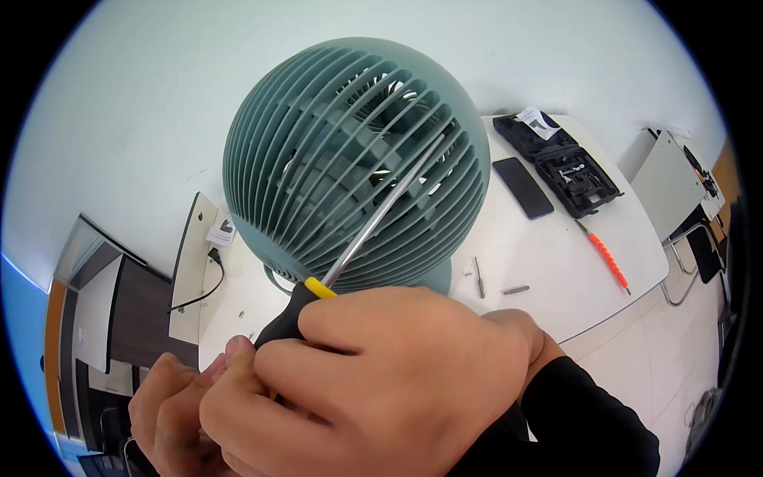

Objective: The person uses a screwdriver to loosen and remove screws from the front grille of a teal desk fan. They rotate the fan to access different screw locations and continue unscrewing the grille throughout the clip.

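My right hand [397, 366] grips a screwdriver [372, 227] near a green fan [274, 159]; what my half-hidden left hand [176, 413] holds, I cannot tell.

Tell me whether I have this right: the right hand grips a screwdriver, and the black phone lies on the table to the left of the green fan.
Wrong side: the head view shows the black phone lying on the table to the right of the green fan, not the left. The right hand does grip a screwdriver.
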`<state>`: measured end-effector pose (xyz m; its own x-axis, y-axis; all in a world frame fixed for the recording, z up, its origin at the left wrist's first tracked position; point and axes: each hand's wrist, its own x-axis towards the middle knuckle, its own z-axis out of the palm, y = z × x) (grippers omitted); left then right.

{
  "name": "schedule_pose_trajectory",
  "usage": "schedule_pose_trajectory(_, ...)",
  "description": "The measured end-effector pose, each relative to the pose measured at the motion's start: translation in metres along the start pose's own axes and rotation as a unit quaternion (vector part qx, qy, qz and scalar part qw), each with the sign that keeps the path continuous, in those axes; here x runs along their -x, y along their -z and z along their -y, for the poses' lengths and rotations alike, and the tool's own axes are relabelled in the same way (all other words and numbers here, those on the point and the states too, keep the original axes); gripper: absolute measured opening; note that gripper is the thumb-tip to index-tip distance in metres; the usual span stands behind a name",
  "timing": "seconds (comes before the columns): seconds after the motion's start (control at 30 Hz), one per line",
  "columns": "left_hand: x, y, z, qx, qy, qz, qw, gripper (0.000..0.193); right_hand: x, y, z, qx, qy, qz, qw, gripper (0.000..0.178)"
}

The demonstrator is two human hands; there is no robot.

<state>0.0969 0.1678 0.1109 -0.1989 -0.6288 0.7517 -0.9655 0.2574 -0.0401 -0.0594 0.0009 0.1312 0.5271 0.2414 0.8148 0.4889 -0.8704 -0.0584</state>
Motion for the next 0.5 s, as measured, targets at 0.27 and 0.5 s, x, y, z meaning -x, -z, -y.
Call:
schedule_pose_trajectory(0.27,0.012,-0.001,0.005,-0.005,0.029,0.012,1.000,0.047,0.014,-0.054,-0.016,0.013,0.096,-0.227,0.969,0.022)
schedule_pose_trajectory(0.5,0.020,-0.017,-0.005,0.094,0.206,-0.113,0.968,0.043,0.013,-0.055,-0.020,0.023,0.098,-0.234,0.967,0.025)
